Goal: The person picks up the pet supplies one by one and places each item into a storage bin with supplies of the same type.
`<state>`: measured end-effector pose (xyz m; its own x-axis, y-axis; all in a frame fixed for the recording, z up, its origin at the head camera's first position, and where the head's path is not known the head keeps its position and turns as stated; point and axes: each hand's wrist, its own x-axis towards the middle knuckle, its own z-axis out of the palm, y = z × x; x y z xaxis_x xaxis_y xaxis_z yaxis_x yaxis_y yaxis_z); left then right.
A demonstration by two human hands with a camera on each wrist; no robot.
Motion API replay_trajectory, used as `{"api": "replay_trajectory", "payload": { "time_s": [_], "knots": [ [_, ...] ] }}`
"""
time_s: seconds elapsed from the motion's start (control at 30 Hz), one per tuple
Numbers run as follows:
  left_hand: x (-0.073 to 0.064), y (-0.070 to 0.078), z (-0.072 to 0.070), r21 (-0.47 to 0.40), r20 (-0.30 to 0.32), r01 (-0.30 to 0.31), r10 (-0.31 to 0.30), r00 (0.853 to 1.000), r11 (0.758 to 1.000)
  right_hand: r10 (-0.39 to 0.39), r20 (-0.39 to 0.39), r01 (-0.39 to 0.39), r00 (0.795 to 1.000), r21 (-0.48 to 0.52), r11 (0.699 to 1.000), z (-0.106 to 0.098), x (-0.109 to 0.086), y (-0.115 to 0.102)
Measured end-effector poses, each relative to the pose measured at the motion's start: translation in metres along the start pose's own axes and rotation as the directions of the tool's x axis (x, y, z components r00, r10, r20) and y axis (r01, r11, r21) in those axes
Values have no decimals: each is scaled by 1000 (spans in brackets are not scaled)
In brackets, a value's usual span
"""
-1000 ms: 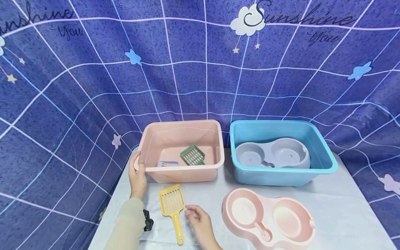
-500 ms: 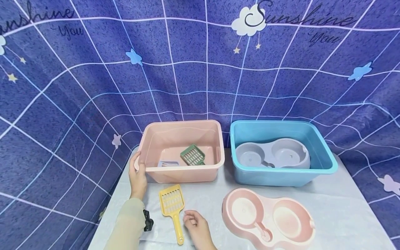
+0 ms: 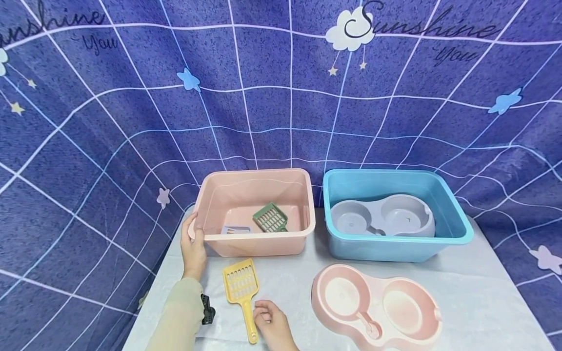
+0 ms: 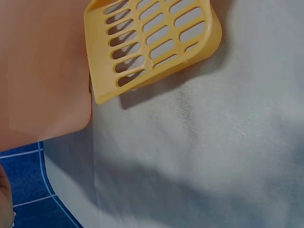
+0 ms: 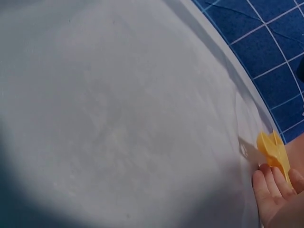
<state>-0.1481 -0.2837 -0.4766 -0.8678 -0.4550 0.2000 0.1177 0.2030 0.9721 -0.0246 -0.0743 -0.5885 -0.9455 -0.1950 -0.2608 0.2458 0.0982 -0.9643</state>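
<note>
My left hand (image 3: 193, 248) holds the front left corner of a pink litter box (image 3: 259, 247), fingers at its rim. A yellow slotted litter scoop (image 3: 247, 314) lies on the table before the box, handle toward me. In the left wrist view the scoop's head (image 4: 100, 57) is close to the box wall. Just right of its handle is my right hand (image 3: 274, 325), fingers loosely bent and holding nothing. The right wrist view has those fingers (image 5: 270, 183) right beside the yellow handle (image 5: 272, 148). Inside the box lie a green scoop (image 3: 271, 218) and a partly hidden pale blue one (image 3: 236, 229).
A blue litter box (image 3: 395, 250) with a grey double pet bowl (image 3: 374, 212) in it stands at right. A pink double pet bowl (image 3: 376, 292) sits in front of it. Behind everything hangs a blue gridded curtain (image 3: 272, 107). The table (image 3: 287, 273) has a pale cover.
My right hand has moved slightly left and toward me, along the handle of the yellow scoop. The left hand and the litter boxes have stayed in place.
</note>
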Motion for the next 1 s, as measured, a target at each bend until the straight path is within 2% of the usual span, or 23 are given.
{"api": "replay_trajectory", "payload": {
  "time_s": [0.5, 1.0],
  "knots": [
    [0, 1, -1, 15, 5, 18, -18, 1000, 1000, 34, 29, -35, 999, 27, 999, 11, -4, -9],
    [-1, 2, 1, 6, -4, 30, -30, 1000, 1000, 16, -10, -15, 1000, 63, 998, 9, -1, -1]
  ]
}}
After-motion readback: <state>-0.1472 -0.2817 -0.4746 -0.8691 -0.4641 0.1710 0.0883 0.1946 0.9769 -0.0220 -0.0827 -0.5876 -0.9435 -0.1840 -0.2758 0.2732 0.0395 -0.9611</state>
